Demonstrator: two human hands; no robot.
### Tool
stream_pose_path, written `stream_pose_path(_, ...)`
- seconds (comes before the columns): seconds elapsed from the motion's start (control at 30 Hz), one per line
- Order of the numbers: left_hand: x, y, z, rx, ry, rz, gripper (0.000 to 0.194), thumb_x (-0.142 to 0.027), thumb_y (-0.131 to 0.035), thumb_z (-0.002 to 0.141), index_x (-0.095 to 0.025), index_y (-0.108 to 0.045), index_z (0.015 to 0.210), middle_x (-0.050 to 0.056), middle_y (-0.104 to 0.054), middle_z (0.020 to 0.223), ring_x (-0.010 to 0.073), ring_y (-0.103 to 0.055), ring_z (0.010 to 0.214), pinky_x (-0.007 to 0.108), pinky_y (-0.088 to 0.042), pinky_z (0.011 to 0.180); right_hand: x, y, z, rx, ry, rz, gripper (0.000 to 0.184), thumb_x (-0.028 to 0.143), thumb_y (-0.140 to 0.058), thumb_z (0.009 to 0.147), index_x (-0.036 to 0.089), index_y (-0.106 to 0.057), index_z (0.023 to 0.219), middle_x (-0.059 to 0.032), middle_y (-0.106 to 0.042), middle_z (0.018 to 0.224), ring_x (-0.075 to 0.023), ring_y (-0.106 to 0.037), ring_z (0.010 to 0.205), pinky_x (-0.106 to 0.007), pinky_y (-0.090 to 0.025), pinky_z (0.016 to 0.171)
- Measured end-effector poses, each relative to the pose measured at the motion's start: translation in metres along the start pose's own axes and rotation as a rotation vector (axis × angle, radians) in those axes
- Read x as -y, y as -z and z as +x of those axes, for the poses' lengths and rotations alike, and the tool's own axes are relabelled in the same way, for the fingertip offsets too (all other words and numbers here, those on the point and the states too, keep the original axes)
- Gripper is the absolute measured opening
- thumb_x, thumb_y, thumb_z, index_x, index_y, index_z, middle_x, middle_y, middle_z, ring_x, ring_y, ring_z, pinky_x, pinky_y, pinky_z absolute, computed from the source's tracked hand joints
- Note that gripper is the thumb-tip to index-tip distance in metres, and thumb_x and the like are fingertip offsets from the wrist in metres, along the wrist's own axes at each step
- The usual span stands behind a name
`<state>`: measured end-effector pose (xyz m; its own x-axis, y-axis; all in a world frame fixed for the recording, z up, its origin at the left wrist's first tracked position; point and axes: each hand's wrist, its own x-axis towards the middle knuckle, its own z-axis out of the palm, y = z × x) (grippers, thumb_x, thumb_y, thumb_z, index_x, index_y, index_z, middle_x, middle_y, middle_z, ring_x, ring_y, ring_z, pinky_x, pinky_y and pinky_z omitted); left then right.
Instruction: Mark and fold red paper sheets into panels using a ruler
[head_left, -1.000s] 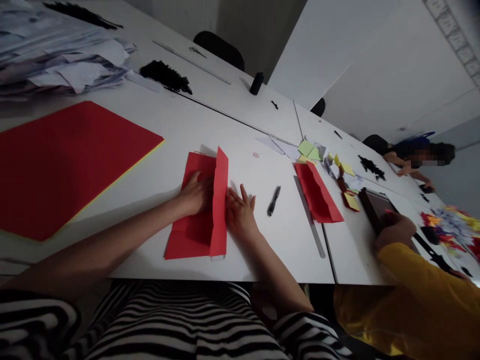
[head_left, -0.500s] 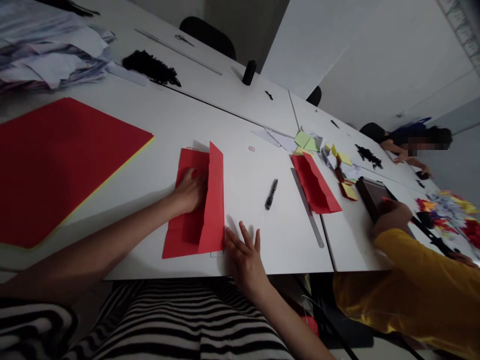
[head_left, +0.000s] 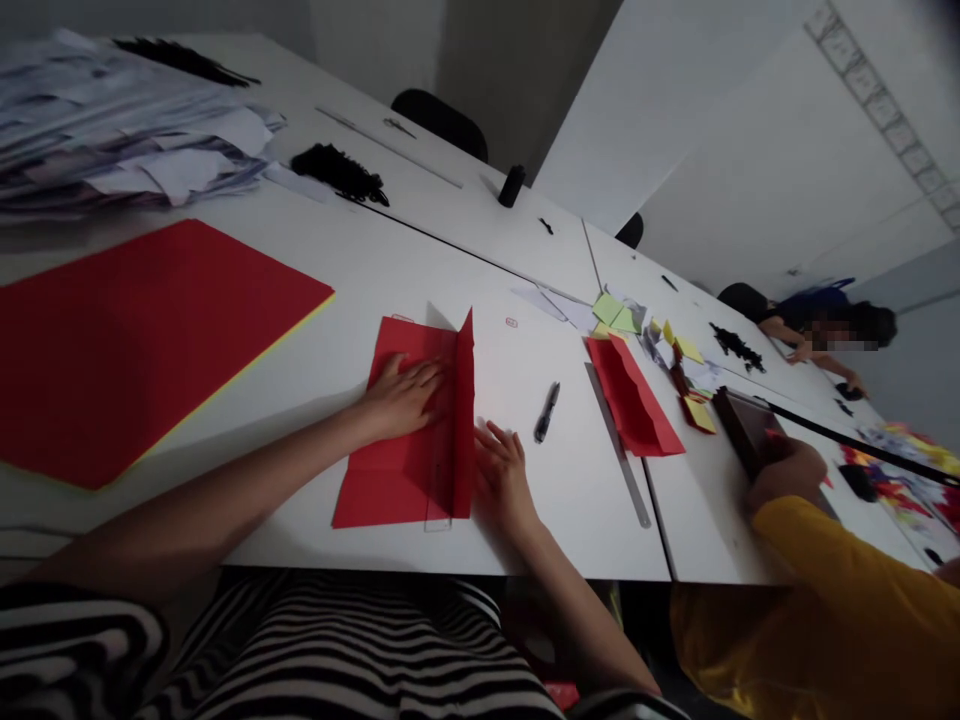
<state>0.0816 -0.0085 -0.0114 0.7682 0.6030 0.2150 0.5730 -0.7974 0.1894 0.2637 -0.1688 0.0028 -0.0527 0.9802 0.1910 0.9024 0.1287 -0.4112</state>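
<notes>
A sheet of red paper (head_left: 375, 475) lies in front of me, its right part folded up into a standing flap (head_left: 465, 430). My left hand (head_left: 405, 398) rests flat on the lying part, fingers stretched toward the fold. Beneath those fingers runs a clear strip like a transparent ruler (head_left: 438, 515), whose near end sticks out past the paper's lower edge. On the flap's outer side is my right hand (head_left: 506, 475), fingers extended and close to the flap; whether they touch it I cannot tell. A pen (head_left: 547, 412) lies right of that hand.
Large red sheets (head_left: 165, 350) with a yellow edge lie at left, below a paper pile (head_left: 135, 150). Another creased red paper (head_left: 630, 395) lies beside a metal ruler (head_left: 619, 450). A co-worker's yellow sleeve (head_left: 817, 550) reaches in at right. Black cord (head_left: 337, 173) lies farther back.
My left hand has flattened and spread on the paper, where it was tucked behind the flap. The flap stands more upright. My right hand's fingers have drawn closer together. The view has shifted slightly.
</notes>
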Motion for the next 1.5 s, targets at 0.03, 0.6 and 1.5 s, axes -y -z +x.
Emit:
stream_pose_path(0.03, 0.000, -0.001, -0.001, -0.012, 0.001, -0.004, 0.051, -0.040, -0.041, 0.095, -0.016, -0.043, 0.140, 0.017, -0.044, 0.147, 0.0293, -0.037, 0.137, 0.054, -0.008, 0.113, -0.001, -0.004, 0.014, -0.040, -0.018, 0.011, 0.036, 0.017, -0.047, 0.089, 0.026, -0.065, 0.119, -0.0024, -0.061, 0.133, -0.0227, -0.044, 0.133, -0.047, -0.026, 0.114)
stream_pose_path(0.6, 0.002, -0.003, -0.009, -0.156, -0.037, -0.102, 0.042, -0.029, -0.050, 0.092, -0.020, -0.052, 0.133, 0.016, -0.055, 0.136, 0.0331, -0.051, 0.126, 0.060, -0.019, 0.109, -0.009, -0.031, 0.117, -0.189, -0.108, -0.003, 0.025, 0.020, -0.048, 0.091, 0.021, -0.073, 0.090, -0.0064, -0.066, 0.103, -0.0187, -0.059, 0.099, -0.035, -0.041, 0.096)
stream_pose_path(1.5, 0.003, 0.003, -0.009, -0.129, -0.037, -0.082, 0.041, -0.025, -0.048, 0.092, -0.019, -0.051, 0.132, 0.017, -0.055, 0.135, 0.0319, -0.048, 0.128, 0.062, -0.020, 0.108, -0.022, -0.042, 0.209, -0.211, -0.289, 0.023, 0.026, 0.024, -0.048, 0.090, 0.026, -0.073, 0.093, -0.0058, -0.063, 0.105, -0.0223, -0.053, 0.109, -0.041, -0.033, 0.097)
